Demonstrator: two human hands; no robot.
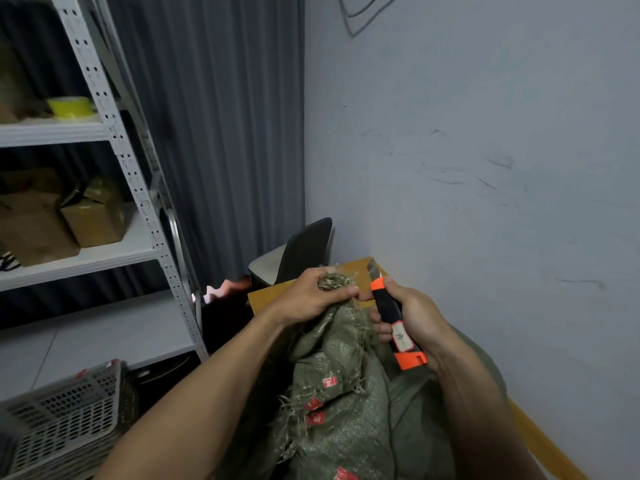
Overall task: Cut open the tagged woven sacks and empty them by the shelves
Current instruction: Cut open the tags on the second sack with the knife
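Now, the left hand [311, 296] clenched its fingers round the frayed neck of the upright olive-green woven plastic sack [346, 410]. The right hand [420, 318] gripped an orange-and-black utility knife [389, 310], blade up, just right of it.

1. Pale, scuffed wall [485, 133] on the right.
2. Dark pleated curtain [214, 133] behind, meeting the wall.
3. White metal shelves [52, 133] at left, holding cardboard boxes [93, 220].
4. Dark chair [304, 247] by the curtain's foot.

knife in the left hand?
No, the right hand grips the utility knife, while the left hand holds the bunched top of the sack.
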